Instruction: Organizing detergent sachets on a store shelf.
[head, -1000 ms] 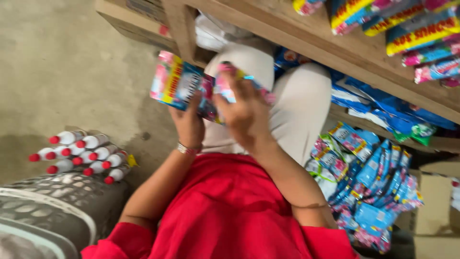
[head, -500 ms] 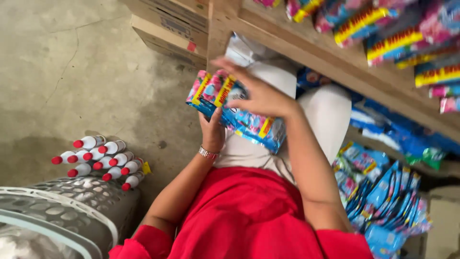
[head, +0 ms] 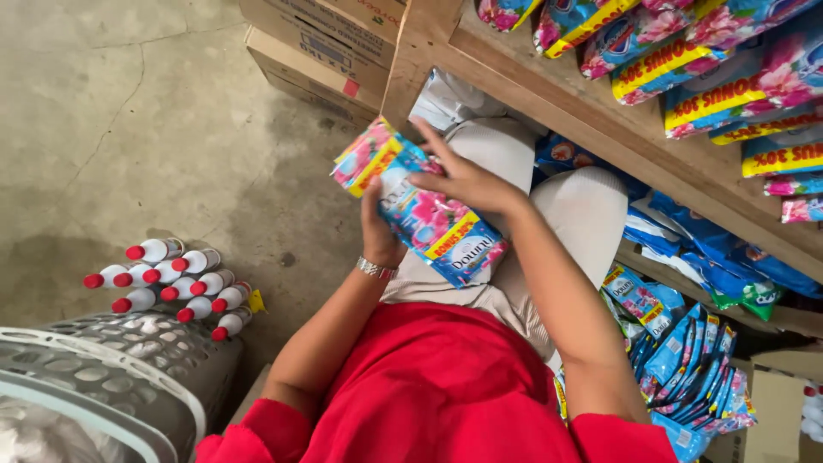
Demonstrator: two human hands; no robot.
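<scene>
Soft, even daylight, faint shadows on the concrete floor (head: 129, 129), slight blur throughout, edges mildly stretched.

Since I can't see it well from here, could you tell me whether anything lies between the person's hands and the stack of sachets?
No: the left hand grips the stack of sachets from below and the right hand lies directly on top.

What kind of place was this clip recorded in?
Probably a small shop or stockroom: a wooden shelf stacked with bright sachet packs, cardboard cartons on the concrete floor, and a shrink-wrapped bundle of red-capped bottles beside a grey basket.
</scene>
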